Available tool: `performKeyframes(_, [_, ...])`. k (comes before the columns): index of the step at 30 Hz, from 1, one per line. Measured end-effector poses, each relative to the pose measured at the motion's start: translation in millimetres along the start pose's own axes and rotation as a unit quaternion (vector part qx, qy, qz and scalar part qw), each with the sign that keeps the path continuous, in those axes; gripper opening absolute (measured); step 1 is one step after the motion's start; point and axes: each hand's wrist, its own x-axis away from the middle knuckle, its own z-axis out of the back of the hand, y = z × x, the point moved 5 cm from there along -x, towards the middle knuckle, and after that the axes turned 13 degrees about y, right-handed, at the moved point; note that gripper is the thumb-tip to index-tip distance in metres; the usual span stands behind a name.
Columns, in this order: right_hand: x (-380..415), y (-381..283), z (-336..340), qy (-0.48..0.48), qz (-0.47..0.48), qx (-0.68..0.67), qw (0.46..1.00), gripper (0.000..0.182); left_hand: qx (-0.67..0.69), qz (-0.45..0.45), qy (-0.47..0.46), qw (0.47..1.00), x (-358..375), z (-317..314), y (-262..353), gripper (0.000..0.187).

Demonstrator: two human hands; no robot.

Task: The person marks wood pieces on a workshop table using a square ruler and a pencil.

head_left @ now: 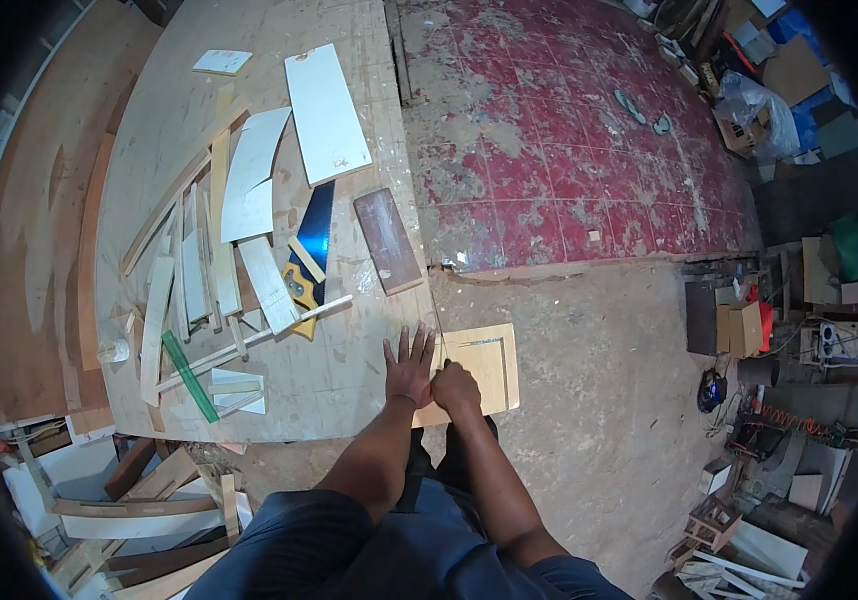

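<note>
So the pale wooden board (494, 385) is my landmark here: it sits at the right-hand edge of the bench (349, 400), part of it poking out over the bare floor, with a dark L-shaped mark on its face. The left hand (409, 372) is palm down at the board's left side, fingers spread wide, nothing grasped. Can't really tell how much of that palm is on the board and how much on the bench. The right hand (456, 389) is on top of the board with its grip curled tight around a dark-handled tool (447, 363). Most of the tool is hidden by the fist, so I can't say exactly what kind it is.

Just beyond the board, up and to the left, there's a brown block (387, 240) lying on the bench. Further left of the board is a handsaw (316, 225) with a yellow handle, and a thin wood offcut lies across it. Past the block, farther from the board, lies a big white panel (327, 113). Well off to the board's left there's a messy pile of wood strips (221, 220), plus a green strip (189, 377) lying at a slant.
</note>
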Motion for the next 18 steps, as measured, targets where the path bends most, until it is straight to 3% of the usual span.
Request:
performKeyframes(5, [3.4, -17.4, 14.7, -0.079, 0.021, 0.027, 0.996, 0.038, -0.041, -0.012, -0.083, 0.996, 2.8, 8.4, 3.2, 0.096])
performKeyframes(7, [2.1, -1.7, 7.1, 0.004, -0.031, -0.035, 0.999, 0.038, 0.019, 0.001, -0.009, 1.0, 1.1, 1.1, 0.7, 0.103])
performKeyframes(10, [4.7, 0.6, 1.1, 0.008, -0.01, -0.036, 0.999, 0.038, -0.016, -0.011, 0.036, 0.999, 1.7, -2.1, 0.8, 0.102])
performKeyframes(13, [-9.0, -14.0, -2.0, -0.026, -0.017, -0.011, 0.999, 0.037, 0.002, 0.002, -0.049, 0.999, 0.6, 4.8, 1.0, 0.094])
performKeyframes(17, [2.3, -4.2, 4.9, -0.003, -0.017, -0.036, 0.999, 0.037, -0.046, -0.011, -0.05, 0.998, 0.5, -4.5, 0.3, 0.094])
performKeyframes(18, [2.8, -1.3, 3.8, -0.001, -0.017, -0.037, 0.999, 0.037, -0.016, -0.004, -0.003, 1.0, 0.0, -8.7, -0.7, 0.095])
